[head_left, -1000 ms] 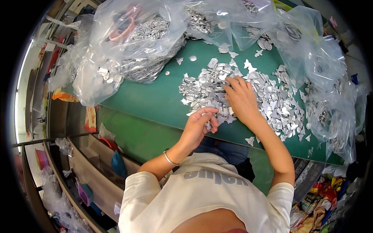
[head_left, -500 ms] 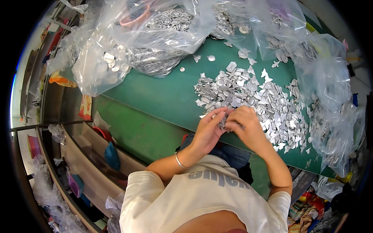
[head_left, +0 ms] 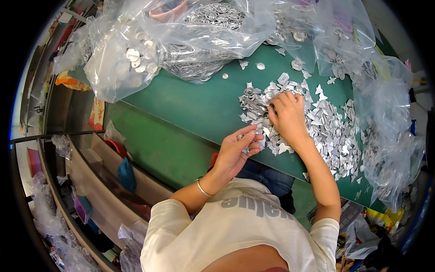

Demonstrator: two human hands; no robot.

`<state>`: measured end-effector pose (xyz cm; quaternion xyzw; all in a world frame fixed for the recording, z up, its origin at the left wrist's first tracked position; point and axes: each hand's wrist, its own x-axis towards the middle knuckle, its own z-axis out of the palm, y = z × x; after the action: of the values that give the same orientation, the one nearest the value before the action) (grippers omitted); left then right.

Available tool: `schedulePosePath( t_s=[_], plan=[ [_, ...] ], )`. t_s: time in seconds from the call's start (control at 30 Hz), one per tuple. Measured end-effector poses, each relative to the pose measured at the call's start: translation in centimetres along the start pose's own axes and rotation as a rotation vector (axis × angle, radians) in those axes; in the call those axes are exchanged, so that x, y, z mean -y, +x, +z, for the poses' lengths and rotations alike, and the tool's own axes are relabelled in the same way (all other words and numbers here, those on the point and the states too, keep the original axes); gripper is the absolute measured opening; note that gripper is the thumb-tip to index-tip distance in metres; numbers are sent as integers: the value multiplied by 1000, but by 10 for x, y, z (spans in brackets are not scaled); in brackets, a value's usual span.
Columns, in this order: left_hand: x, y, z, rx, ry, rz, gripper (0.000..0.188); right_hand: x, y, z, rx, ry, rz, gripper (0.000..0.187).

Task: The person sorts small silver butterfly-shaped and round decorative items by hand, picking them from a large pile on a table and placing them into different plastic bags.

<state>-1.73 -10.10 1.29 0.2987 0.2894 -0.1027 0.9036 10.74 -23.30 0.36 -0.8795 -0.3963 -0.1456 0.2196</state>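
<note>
A heap of small flat silver metal charms point(head_left: 333, 136) in several shapes lies on the green tabletop. My left hand point(head_left: 236, 147) is at the table's near edge, palm up, its fingers closed around a few silver charms point(head_left: 245, 149). Over the left part of the heap, my right hand point(head_left: 287, 115) points down with its fingers bent among the pieces. Its fingertips touch the heap, and what they pinch, if anything, is hidden. A few loose charms point(head_left: 260, 66) lie apart from the heap, farther back.
Clear plastic bags of silver pieces point(head_left: 195, 63) line the far side of the green table point(head_left: 181, 99). More bags point(head_left: 387, 99) stand along the right. A shelf with bins point(head_left: 108, 181) is at the left, and bags and wrappers point(head_left: 380, 220) lie below right.
My hands, together at the near edge before, are now apart. The right hand has moved forward onto the heap. My left hand has shifted slightly left and still holds charms. The view has shifted slightly.
</note>
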Motion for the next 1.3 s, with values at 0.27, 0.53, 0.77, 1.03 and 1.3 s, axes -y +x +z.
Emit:
schedulePosePath(
  t_s=[0.27, 0.53, 0.77, 1.03, 1.3],
  plan=[
    [1, 3, -3, 38, -5, -80, 43, 1, -2, -6, -56, 67, 119, 12],
    [5, -1, -6, 104, -13, -12, 41, 3, 2, -15, 101, 134, 40, 16],
    [0, -1, 3, 40, -233, -11, 29, 37, 2, -29, 203, 525, 168, 18],
    [9, -4, -12, 45, -90, -28, 20, 12, 18, 14, 71, 335, 219, 11],
    [7, -4, -24, -15, -229, -4, 26, 33, 6, 14, 150, 211, -7, 25]
  ],
)
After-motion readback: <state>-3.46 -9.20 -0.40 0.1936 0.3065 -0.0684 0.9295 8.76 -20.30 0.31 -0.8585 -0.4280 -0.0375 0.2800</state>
